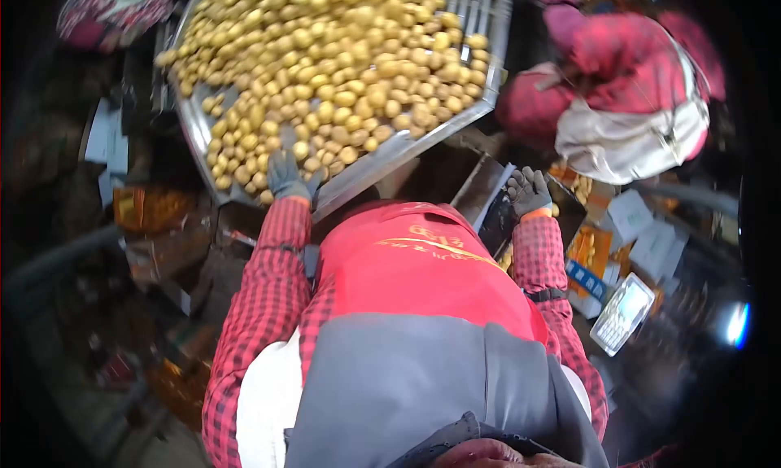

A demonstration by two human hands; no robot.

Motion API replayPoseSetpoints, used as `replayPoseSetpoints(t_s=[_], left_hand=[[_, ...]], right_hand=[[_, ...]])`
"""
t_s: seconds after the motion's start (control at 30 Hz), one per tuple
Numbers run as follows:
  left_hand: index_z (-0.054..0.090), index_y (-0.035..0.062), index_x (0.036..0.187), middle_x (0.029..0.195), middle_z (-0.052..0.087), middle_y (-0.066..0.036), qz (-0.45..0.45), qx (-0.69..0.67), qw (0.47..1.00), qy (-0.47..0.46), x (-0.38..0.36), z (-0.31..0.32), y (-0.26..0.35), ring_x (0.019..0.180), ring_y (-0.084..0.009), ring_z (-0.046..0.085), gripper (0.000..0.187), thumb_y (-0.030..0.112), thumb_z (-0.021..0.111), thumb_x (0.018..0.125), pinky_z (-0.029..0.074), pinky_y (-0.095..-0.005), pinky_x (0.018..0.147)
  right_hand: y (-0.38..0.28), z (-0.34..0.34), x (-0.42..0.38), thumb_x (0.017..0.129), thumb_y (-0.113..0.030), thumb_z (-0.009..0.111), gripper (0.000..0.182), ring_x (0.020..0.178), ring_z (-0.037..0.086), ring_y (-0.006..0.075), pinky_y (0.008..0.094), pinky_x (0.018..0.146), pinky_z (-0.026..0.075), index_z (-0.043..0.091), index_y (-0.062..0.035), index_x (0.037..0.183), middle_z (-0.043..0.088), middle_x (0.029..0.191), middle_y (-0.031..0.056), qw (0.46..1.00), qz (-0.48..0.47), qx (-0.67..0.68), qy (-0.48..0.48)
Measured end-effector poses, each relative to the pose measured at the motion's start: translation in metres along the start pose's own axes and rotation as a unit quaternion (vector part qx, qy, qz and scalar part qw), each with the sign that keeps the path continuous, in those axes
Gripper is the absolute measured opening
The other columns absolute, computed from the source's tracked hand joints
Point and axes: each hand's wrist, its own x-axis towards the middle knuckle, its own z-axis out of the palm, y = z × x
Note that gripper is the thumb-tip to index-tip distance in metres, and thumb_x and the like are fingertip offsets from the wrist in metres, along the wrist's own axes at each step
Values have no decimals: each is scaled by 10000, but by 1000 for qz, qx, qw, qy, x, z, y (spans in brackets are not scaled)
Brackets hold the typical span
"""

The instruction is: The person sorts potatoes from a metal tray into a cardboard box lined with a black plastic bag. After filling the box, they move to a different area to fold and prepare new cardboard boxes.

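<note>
Small, round yellow potatoes (325, 69) lie heaped on a metal sorting table (370, 173) with a raised rim. My left hand (289, 177), in a grey glove, reaches over the near rim, fingers spread against the potatoes at the edge. Its fingertips are partly lost among them. Off to the right, my right hand (529, 190), also gloved, is above a dark-sided box (486, 187) beside the table. Its fingers look apart and a little bent, and I see nothing gripped in them. A few potatoes show around that box.
A co-worker in a red checked top and white apron (630, 134) bends at the right. Another person (114, 12) is at the upper left. Cartons with orange liners (150, 207) stand at the left. A scale with a lit display (625, 312) sits at the lower right.
</note>
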Motion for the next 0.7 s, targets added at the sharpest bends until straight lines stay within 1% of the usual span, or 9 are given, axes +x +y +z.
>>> replayPoseSetpoints(t_s=[0.07, 0.23, 0.27, 0.37, 0.4, 0.47, 0.53, 0.57, 0.7], left_hand=[[427, 260, 1467, 1586, 199, -176, -85, 38, 995, -41, 20, -25, 2, 1467, -370, 163, 847, 704, 600, 766, 150, -512, 1184], [494, 223, 1424, 1555, 290, -145, -169, 25, 984, 57, 72, -36, -10, 1465, -343, 187, 647, 586, 512, 888, 121, -526, 1179], [580, 185, 1322, 1415, 462, -161, -116, 99, 970, 189, 73, -22, 4, 1357, -347, 371, 565, 538, 545, 882, 263, -501, 1130], [672, 83, 1035, 1108, 626, -148, 101, -76, 990, -64, 64, -90, 98, 1101, -337, 557, 425, 355, 685, 708, 449, -421, 933], [648, 113, 1102, 1121, 614, -137, 155, -113, 969, -157, 62, -53, 120, 1084, -331, 561, 464, 350, 696, 705, 449, -426, 937], [601, 125, 1169, 1195, 571, -139, 119, -94, 987, -51, 43, -30, 115, 1162, -328, 530, 509, 383, 695, 740, 404, -457, 1002], [536, 149, 1299, 1334, 500, -150, 193, -84, 976, 56, 30, -32, 80, 1289, -323, 455, 609, 433, 686, 781, 316, -493, 1085], [486, 156, 1392, 1443, 425, -159, 160, -63, 980, -104, 40, -67, 69, 1379, -328, 369, 708, 465, 690, 789, 235, -508, 1139], [549, 145, 1292, 1341, 507, -143, 97, -95, 991, 15, 12, -47, 4, 1302, -325, 445, 602, 397, 698, 766, 301, -504, 1089]], right_hand=[[6, 79, 2, 996, -407, 539, 319, 803, 635, 253, 376, 660, 551, 587, -117, 1120, 650, 1063, 93, 993, 26, -111, 39], [61, 208, 47, 932, -389, 637, 389, 763, 640, 200, 336, 649, 539, 608, -87, 1174, 664, 1016, 71, 944, 106, -313, 18], [72, 217, 63, 924, -385, 647, 401, 733, 638, 197, 327, 639, 537, 611, -77, 1176, 665, 1008, 70, 929, 132, -347, 6], [109, 268, 71, 926, -310, 663, 363, 660, 645, 193, 325, 592, 541, 642, -74, 1201, 683, 991, 81, 880, 30, -472, -40], [117, 284, 71, 931, -307, 655, 391, 760, 678, 196, 337, 689, 568, 635, -80, 1248, 691, 1024, 98, 845, 5, -532, -54], [135, 291, 98, 913, -302, 665, 425, 952, 684, 240, 349, 868, 545, 624, -70, 1266, 680, 1134, 130, 715, -163, -664, -148], [140, 300, 114, 875, -296, 670, 561, 1281, 510, 343, 410, 1051, 435, 529, -111, 1385, 510, 1417, 184, 532, -323, -746, -238], [146, 301, 117, 872, -317, 669, 601, 1288, 500, 355, 420, 1054, 435, 492, -128, 1415, 462, 1455, 187, 490, -321, -777, -231], [181, 305, 115, 841, -431, 684, 722, 1284, 499, 397, 461, 1027, 454, 412, -204, 1469, 336, 1530, 210, 327, -250, -884, -221]])
